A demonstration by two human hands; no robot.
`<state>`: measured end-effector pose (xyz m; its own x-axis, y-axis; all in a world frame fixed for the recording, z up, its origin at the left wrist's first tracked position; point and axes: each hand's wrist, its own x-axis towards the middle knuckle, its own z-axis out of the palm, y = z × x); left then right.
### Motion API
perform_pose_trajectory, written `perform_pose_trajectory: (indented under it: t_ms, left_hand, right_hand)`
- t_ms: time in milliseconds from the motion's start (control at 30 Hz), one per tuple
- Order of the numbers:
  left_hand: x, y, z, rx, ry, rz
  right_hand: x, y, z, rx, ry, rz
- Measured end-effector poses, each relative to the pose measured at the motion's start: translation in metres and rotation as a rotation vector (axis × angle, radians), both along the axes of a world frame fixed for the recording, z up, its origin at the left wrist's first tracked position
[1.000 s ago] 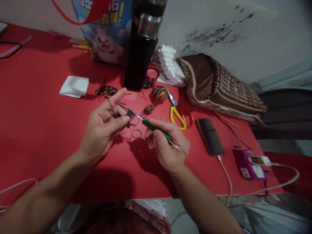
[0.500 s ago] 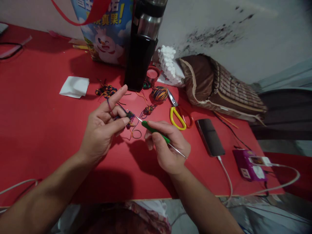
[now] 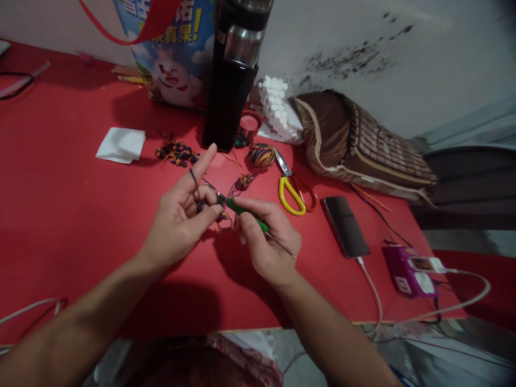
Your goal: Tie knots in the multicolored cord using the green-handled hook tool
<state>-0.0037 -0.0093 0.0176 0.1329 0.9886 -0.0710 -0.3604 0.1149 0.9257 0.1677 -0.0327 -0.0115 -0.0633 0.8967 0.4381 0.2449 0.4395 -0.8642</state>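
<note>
My left hand [image 3: 181,215] pinches a small multicoloured crocheted piece [image 3: 220,202] between thumb and fingers, with a thread looped over the raised index finger. My right hand [image 3: 268,244] grips a green-handled crochet hook [image 3: 245,211], whose metal tip is pushed into the piece. Both hands hover just above the red table [image 3: 60,215]. Loose coloured thread trails from the piece to a small yarn ball [image 3: 262,155] behind the hands.
Yellow-handled scissors [image 3: 291,188], a phone [image 3: 345,226] on a charging cable, and a purple power strip [image 3: 407,271] lie to the right. Behind are a black flask [image 3: 229,86], a printed bag [image 3: 173,59], a white tissue [image 3: 120,145], finished knots [image 3: 176,153] and a brown cushion [image 3: 363,145].
My right hand has moved left, driving the hook further into the piece so the bare shaft no longer shows. My left index finger has lifted a little.
</note>
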Motion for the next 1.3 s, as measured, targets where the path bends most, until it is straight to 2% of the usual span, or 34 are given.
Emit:
perform_pose_trajectory:
  t_ms: [133, 233, 367, 700, 900, 1067, 1300]
  left_hand:
    - [0.001, 0.004, -0.001, -0.168, -0.189, -0.005]
    - [-0.004, 0.009, 0.001, -0.243, -0.281, -0.034]
    - [-0.012, 0.013, 0.002, -0.188, -0.312, -0.093]
    - [-0.015, 0.014, 0.005, -0.176, -0.332, -0.063]
    - [-0.018, 0.017, 0.001, -0.154, -0.332, -0.083]
    - [-0.018, 0.016, 0.001, -0.115, -0.289, -0.015]
    - [-0.015, 0.01, -0.001, 0.022, -0.163, 0.066]
  right_hand:
    - [-0.005, -0.004, 0.0, 0.194, -0.181, -0.004]
    - [-0.003, -0.001, -0.002, 0.295, -0.157, 0.072]
    - [0.004, 0.005, -0.005, 0.301, -0.08, 0.124]
    - [0.009, 0.006, -0.001, 0.306, -0.058, 0.134]
    - [0.009, 0.007, 0.001, 0.339, -0.056, 0.14]
    - [0.01, 0.007, 0.004, 0.365, -0.096, 0.126]
    - [0.011, 0.005, 0.006, 0.374, -0.135, 0.128]
